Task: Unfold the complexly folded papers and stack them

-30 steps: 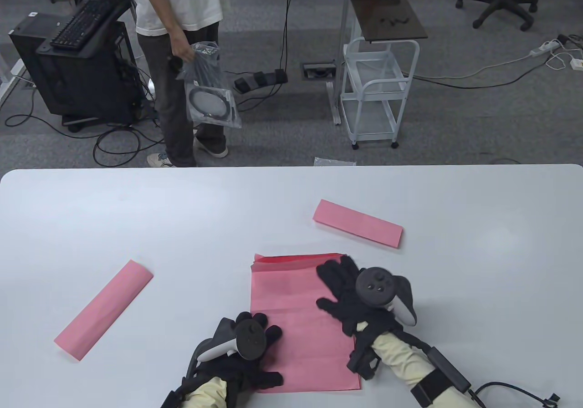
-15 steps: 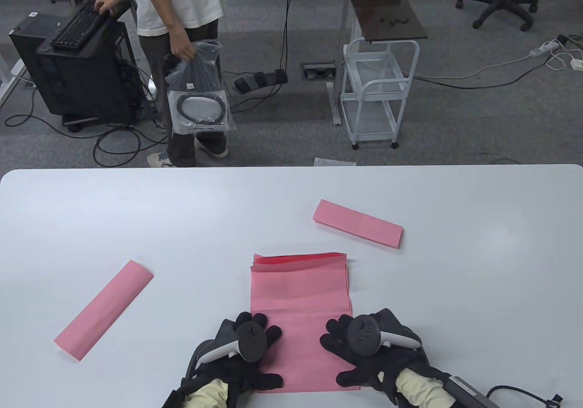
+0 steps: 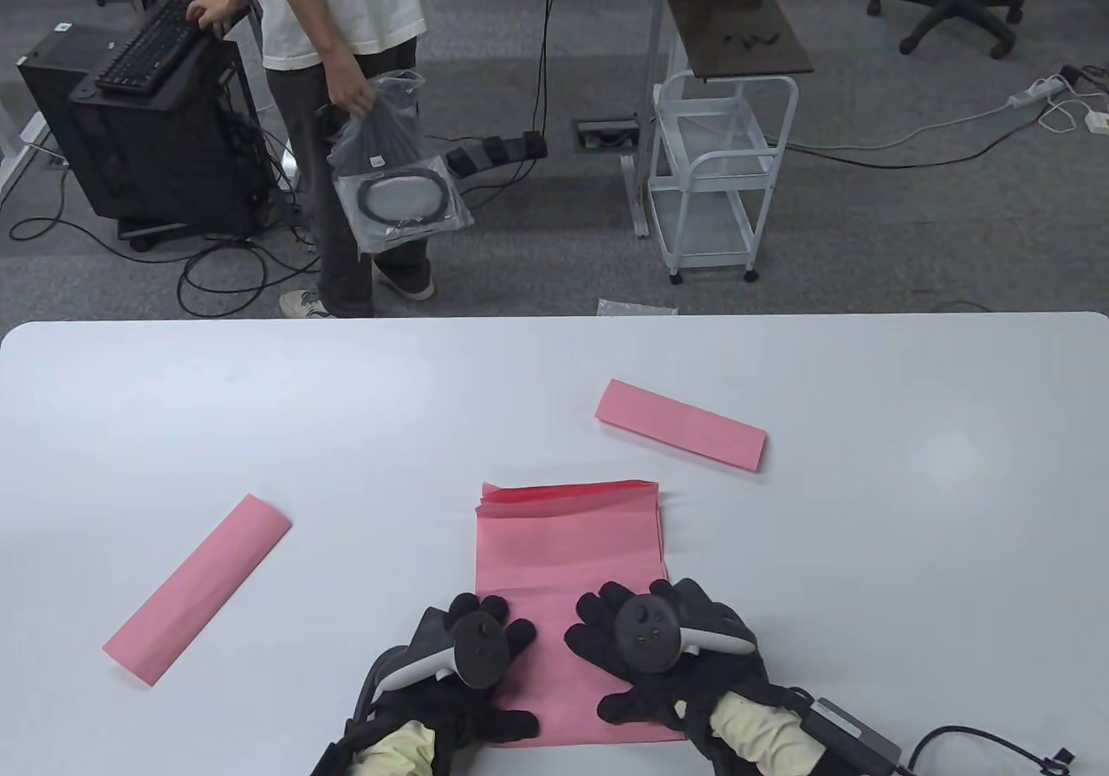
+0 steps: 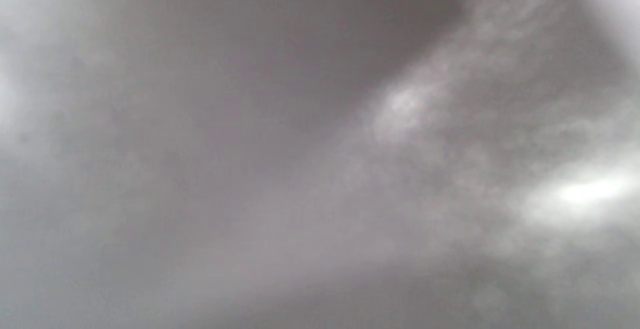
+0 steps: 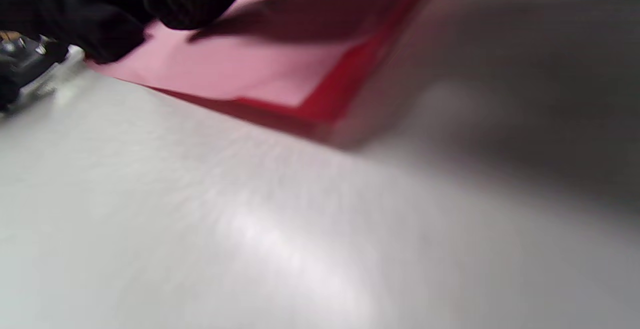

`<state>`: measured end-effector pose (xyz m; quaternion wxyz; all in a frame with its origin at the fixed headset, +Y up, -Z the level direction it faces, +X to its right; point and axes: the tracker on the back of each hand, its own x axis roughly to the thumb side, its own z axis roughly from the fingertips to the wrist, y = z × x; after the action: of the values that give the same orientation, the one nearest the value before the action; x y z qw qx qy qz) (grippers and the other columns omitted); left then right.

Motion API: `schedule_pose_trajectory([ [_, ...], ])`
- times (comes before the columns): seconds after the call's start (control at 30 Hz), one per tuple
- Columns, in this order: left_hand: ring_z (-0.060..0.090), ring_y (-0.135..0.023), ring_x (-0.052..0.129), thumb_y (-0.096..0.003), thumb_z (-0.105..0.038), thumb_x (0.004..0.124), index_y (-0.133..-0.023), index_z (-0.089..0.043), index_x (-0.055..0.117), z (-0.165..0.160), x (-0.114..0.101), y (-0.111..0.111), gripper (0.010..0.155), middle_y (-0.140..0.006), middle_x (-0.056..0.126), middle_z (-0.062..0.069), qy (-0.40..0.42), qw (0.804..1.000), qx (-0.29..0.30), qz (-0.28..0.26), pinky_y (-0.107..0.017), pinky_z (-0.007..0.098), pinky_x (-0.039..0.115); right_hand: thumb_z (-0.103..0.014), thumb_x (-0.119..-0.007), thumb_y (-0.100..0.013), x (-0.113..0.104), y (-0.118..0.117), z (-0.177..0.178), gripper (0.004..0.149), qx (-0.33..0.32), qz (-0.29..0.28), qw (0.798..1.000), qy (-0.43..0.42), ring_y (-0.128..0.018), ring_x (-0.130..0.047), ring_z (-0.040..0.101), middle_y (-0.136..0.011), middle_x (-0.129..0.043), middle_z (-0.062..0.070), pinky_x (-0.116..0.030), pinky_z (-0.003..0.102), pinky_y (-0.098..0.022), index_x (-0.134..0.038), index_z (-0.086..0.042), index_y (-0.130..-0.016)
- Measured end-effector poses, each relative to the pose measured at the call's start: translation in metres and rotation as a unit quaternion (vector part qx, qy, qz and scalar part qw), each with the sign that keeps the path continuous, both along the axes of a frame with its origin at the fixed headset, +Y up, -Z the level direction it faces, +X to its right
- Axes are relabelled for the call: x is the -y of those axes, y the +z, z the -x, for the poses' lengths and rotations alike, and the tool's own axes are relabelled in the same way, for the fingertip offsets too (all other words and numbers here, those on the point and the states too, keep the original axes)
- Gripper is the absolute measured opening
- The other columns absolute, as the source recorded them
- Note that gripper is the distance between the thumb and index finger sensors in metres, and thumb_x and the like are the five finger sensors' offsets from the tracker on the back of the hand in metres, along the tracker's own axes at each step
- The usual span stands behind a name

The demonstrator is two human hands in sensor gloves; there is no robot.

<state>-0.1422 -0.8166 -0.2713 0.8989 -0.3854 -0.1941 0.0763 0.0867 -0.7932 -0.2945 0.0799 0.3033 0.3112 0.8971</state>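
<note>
The stack of unfolded pink sheets [image 3: 567, 551] lies at the lower centre of the table [image 3: 910, 464]; the left hand [image 3: 472, 663] and the right hand [image 3: 658, 650] rest flat on its near end, fingers spread, gripping nothing; two folded pink papers, one at the left [image 3: 197, 589] and one at the upper right [image 3: 680, 423], lie apart.

Bare counter [image 3: 346, 412] lies open across the far side and both outer ends. Three things interrupt it: the pink stack [image 3: 567, 542] at the near middle, one folded strip [image 3: 197, 589] well left, and another folded strip [image 3: 681, 423] just beyond the stack's far right corner.
</note>
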Motion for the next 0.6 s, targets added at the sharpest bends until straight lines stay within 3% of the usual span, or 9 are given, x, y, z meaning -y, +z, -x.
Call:
schedule_pose_trajectory([
  [0.1, 0.025, -0.090, -0.038, -0.0410, -0.075, 0.058, -0.097, -0.045, -0.017, 0.000, 0.000, 0.000, 0.098, -0.097, -0.037, -0.011, 0.000, 1.000, 0.000, 0.000, -0.060, 0.052, -0.021, -0.055, -0.068, -0.046, 0.007, -0.023, -0.005, 0.072, 0.020, 0.030, 0.999, 0.013, -0.104, 0.005, 0.004, -0.114, -0.004, -0.025, 0.013, 0.048, -0.067, -0.026, -0.051, -0.104],
  [0.17, 0.025, -0.090, -0.037, -0.0410, -0.075, 0.058, -0.097, -0.044, -0.017, -0.001, 0.000, 0.000, 0.098, -0.097, -0.037, -0.011, -0.001, 1.000, 0.001, 0.000, -0.060, 0.052, -0.021, -0.054, -0.069, -0.047, 0.009, -0.043, -0.022, 0.068, 0.082, 0.048, 0.995, -0.006, -0.104, 0.002, -0.001, -0.112, -0.007, -0.032, 0.012, 0.046, -0.068, -0.029, -0.055, -0.102],
  [0.27, 0.025, -0.090, -0.037, -0.0411, -0.075, 0.058, -0.097, -0.044, -0.017, -0.001, -0.001, 0.000, 0.098, -0.097, -0.037, -0.011, 0.000, 1.000, 0.001, -0.001, -0.060, 0.052, -0.021, -0.053, -0.069, -0.047, 0.008, -0.068, -0.058, 0.063, 0.180, 0.049, 0.982, -0.007, -0.104, 0.002, -0.002, -0.112, -0.011, -0.031, 0.013, 0.046, -0.068, -0.033, -0.057, -0.099],
  [0.37, 0.025, -0.090, -0.037, -0.0412, -0.075, 0.058, -0.097, -0.044, -0.017, -0.001, -0.001, 0.000, 0.098, -0.097, -0.037, -0.011, 0.000, 1.000, 0.001, -0.001, -0.060, 0.052, -0.021, -0.052, -0.069, -0.049, 0.009, -0.075, -0.076, 0.060, 0.229, 0.053, 0.972, -0.021, -0.104, 0.002, -0.002, -0.113, -0.011, -0.031, 0.013, 0.046, -0.068, -0.036, -0.057, -0.099],
  [0.5, 0.025, -0.090, -0.037, -0.0412, -0.075, 0.058, -0.097, -0.044, -0.017, -0.001, -0.001, 0.000, 0.098, -0.097, -0.037, -0.011, 0.000, 1.000, 0.002, 0.000, -0.060, 0.052, -0.021, -0.048, -0.068, -0.050, 0.001, -0.070, -0.066, 0.061, 0.217, 0.019, 0.976, -0.008, -0.106, 0.000, 0.009, -0.116, -0.013, -0.018, 0.010, 0.048, -0.069, -0.037, -0.049, -0.103],
  [0.6, 0.025, -0.090, -0.037, -0.0414, -0.075, 0.058, -0.097, -0.044, -0.017, -0.001, -0.001, 0.000, 0.098, -0.097, -0.037, -0.011, 0.000, 1.000, 0.002, 0.000, -0.060, 0.052, -0.021, -0.051, -0.065, -0.051, -0.008, -0.052, -0.045, 0.067, 0.137, -0.051, 0.989, -0.033, -0.105, 0.006, 0.009, -0.116, -0.007, -0.018, 0.010, 0.049, -0.068, -0.028, -0.044, -0.106],
])
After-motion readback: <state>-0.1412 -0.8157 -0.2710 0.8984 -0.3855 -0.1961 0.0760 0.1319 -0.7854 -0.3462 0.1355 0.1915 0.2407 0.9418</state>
